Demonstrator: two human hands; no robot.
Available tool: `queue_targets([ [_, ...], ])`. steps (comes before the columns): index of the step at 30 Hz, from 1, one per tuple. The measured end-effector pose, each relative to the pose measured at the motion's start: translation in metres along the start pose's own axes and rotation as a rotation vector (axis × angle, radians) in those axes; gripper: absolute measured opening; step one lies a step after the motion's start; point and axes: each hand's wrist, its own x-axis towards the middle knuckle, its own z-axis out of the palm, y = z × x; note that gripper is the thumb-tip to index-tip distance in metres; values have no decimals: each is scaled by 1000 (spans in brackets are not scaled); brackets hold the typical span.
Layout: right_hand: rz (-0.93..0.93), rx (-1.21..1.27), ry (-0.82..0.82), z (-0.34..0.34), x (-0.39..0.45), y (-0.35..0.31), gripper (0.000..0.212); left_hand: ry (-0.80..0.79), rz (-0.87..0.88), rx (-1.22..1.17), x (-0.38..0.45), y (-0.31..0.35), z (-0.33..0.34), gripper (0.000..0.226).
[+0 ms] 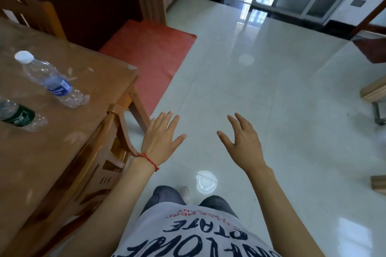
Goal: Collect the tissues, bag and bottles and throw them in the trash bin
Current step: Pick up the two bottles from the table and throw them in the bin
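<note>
Both hands empty, fingers spread & relaxed: left hand (160, 140) just off the desk (62, 152) corner by a chair (100, 165), right hand (243, 142) out over the floor (271, 100), well apart from any trash. Looks like a start pose, arms out front w/ nothing picked up yet.

Two bottles on the desk, both lying on their sides, so prob. empties dropped there: clear bottle (52, 81) w/ white cap & blue label, and a green-label bottle (18, 117) nearer the desk edge, partly cut off by frame. Close to each other, not touching.

No tissues, bag or bin in sight; likely further along the desk or behind. Left hand is nearer the bottles, so I'd guess it reaches first.
</note>
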Motion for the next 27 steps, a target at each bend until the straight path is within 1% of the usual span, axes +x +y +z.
queue_targets([
  [5,-110,-8,-49,-2,52,-19,58,41,-95,-9,24,-16,-10,64],
  [8,-204,-11,-89,-1,84,-32,58,74,-182,-32,32,-23,-14,64],
  [14,-451,-43,-207,3,145,-61,59,172,-418,-70,40,-30,-25,62],
  [19,-671,-75,-289,10,179,-83,58,223,-608,-38,36,-20,-31,57],
  [24,-867,-78,-398,22,195,-104,57,266,-801,-31,18,-11,-33,61],
  [27,-965,-71,-449,29,200,-118,58,286,-923,-18,4,-7,-37,68],
])
